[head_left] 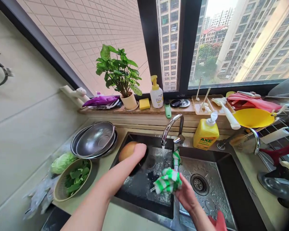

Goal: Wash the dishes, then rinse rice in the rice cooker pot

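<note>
Far left on the beige counter [71, 205]: crumpled clear plastic bag [39, 195], pale green cabbage [62, 163], woven basket [60, 189] of leafy greens [74, 179], and stacked steel bowls [95, 139] topped by a perforated colander. Behind, on the wooden sill [106, 110]: purple bag [101, 101], potted green plant [118, 70] in a cream pot, yellow sponge [144, 103], and white pump bottle [156, 96] with a yellow pump; its label text is too small to read reliably.

Left hand [128, 166] is palm down over a round tan potato [127, 151] in the left sink basin [135, 192], fingers on top of it; cannot tell if gripping or only resting. Steel faucet [170, 128] runs water into that basin. Right hand [186, 194] is clenched on a green-and-white checked cloth [167, 181], held over the divider between basins, a strip hanging up near the stream. Right basin [207, 199] is wet steel with a drain strainer [199, 184].

Further right: yellow bottle [205, 133] labelled "AXE" in green, white-handled brush [225, 114], yellow bowl [254, 117], pink items [252, 102], wire dish rack [279, 134].
</note>
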Demonstrator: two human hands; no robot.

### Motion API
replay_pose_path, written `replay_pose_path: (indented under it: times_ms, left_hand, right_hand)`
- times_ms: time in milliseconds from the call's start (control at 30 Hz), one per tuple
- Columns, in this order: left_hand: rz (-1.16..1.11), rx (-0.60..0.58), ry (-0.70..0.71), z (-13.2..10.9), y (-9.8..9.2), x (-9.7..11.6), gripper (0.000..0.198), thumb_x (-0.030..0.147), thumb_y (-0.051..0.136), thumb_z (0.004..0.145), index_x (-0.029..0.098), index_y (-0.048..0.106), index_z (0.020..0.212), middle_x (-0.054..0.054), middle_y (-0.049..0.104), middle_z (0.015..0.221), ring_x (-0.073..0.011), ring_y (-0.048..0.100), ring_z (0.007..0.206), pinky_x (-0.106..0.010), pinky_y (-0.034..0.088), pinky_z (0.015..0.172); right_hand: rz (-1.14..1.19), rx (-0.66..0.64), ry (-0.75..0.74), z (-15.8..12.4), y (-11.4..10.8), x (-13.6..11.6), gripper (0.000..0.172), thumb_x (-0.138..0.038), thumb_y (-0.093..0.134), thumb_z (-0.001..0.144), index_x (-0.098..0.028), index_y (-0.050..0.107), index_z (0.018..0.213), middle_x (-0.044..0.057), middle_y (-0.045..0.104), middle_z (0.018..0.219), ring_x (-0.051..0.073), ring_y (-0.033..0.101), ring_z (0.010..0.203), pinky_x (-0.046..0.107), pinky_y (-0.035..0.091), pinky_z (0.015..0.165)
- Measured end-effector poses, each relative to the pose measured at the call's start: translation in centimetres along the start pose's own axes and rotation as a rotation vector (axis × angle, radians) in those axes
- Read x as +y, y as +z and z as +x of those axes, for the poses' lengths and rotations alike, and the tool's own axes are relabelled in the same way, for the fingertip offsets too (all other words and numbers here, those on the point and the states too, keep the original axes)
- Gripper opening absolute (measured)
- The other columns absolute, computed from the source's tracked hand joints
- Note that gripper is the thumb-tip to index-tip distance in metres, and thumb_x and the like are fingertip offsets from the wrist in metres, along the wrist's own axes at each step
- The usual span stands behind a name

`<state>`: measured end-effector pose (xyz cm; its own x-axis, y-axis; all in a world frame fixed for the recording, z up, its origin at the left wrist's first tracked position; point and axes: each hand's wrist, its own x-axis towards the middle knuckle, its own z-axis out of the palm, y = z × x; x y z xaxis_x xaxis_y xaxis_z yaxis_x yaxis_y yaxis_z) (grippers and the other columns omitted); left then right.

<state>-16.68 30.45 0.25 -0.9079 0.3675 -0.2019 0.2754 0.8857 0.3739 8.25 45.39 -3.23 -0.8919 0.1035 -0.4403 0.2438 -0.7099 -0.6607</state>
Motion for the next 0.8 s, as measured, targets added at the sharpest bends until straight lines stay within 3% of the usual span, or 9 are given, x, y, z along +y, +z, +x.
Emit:
replay_pose_path:
  times_ms: [100,133,267,333,400,533,667,733,800]
  left_hand:
    - [0.032,-0.024,-0.101,-0.7,-3.1,-1.6,0.004,0.014,0.065,0.076,0.014,0.061,0.076,-0.002,0.063,0.077,-0.0164,0.06,0.077,-0.032,0.047,0.071]
    - [0.021,-0.024,-0.121,-1.4,-3.5,-2.0,0.009,0.007,0.064,0.072,0.015,0.06,0.072,-0.001,0.061,0.072,-0.0166,0.06,0.074,-0.029,0.045,0.068]
    - [-0.101,0.021,-0.128,-4.8,-2.7,-2.1,0.019,0.0,0.054,0.062,0.019,0.05,0.062,0.004,0.051,0.059,-0.013,0.052,0.064,-0.022,0.033,0.058]
    - [-0.175,0.067,-0.126,-6.2,-1.9,-1.6,0.021,0.0,0.052,0.06,0.019,0.042,0.058,0.006,0.044,0.057,-0.0109,0.047,0.061,-0.021,0.029,0.055]
    - [-0.243,0.125,-0.137,-7.1,-1.5,-1.2,0.024,0.0,0.049,0.059,0.02,0.035,0.057,0.007,0.039,0.056,-0.0097,0.041,0.059,-0.021,0.026,0.054]
    - [-0.347,0.235,-0.163,-7.5,-1.5,-1.3,0.025,0.003,0.045,0.06,0.021,0.029,0.057,0.008,0.033,0.054,-0.0093,0.034,0.056,-0.022,0.021,0.054]
    - [-0.423,0.253,-0.125,-7.4,-0.8,-1.2,0.024,0.003,0.044,0.058,0.021,0.029,0.056,0.008,0.029,0.052,-0.0094,0.031,0.054,-0.023,0.02,0.053]
    - [-0.45,0.242,-0.101,-7.8,-0.2,-0.7,0.024,0.002,0.044,0.056,0.021,0.028,0.055,0.008,0.029,0.051,-0.0092,0.03,0.054,-0.023,0.02,0.053]
    - [-0.471,0.239,-0.092,-8.4,0.4,-0.3,0.025,0.002,0.042,0.056,0.021,0.026,0.055,0.008,0.028,0.052,-0.009,0.03,0.054,-0.022,0.021,0.052]
  right_hand:
    - [-0.153,0.008,-0.13,3.5,2.4,-2.9,0.052,-0.059,0.047,0.082,-0.02,0.056,0.115,0.012,0.064,0.114,0.027,0.061,0.1,0.039,0.049,0.078]
    - [-0.284,-0.002,-0.211,4.9,3.6,-3.2,0.046,-0.054,0.049,0.083,-0.02,0.057,0.112,0.011,0.063,0.113,0.026,0.06,0.1,0.039,0.048,0.081]
    - [-1.149,-0.213,-0.564,11.1,8.4,-1.9,0.024,-0.027,0.051,0.084,-0.021,0.059,0.106,0.008,0.063,0.114,0.023,0.053,0.111,0.04,0.037,0.099]
    - [-1.607,-0.339,-0.593,13.6,9.8,-0.6,0.028,-0.017,0.046,0.085,-0.022,0.058,0.109,0.008,0.062,0.118,0.022,0.049,0.119,0.041,0.031,0.104]
    - [-1.877,-0.347,-0.524,15.1,10.2,0.4,0.033,-0.015,0.043,0.086,-0.019,0.056,0.117,0.013,0.06,0.121,0.025,0.048,0.121,0.044,0.031,0.104]
    - [-1.99,-0.247,-0.384,15.3,8.6,1.6,0.042,-0.013,0.043,0.085,-0.008,0.049,0.126,0.024,0.062,0.112,0.032,0.058,0.107,0.048,0.041,0.09]
    - [-1.969,-0.328,-0.266,13.1,8.1,3.7,0.041,-0.019,0.063,0.072,-0.016,0.057,0.113,0.013,0.07,0.091,0.027,0.065,0.085,0.035,0.047,0.074]
    - [-1.834,-0.322,-0.31,12.5,9.1,4.6,0.036,-0.02,0.062,0.072,-0.02,0.058,0.108,0.007,0.07,0.09,0.023,0.065,0.083,0.03,0.047,0.07]
    - [-1.682,-0.233,-0.381,12.7,10.4,4.4,0.032,-0.018,0.056,0.076,-0.02,0.055,0.108,0.006,0.068,0.095,0.022,0.064,0.087,0.028,0.047,0.073]
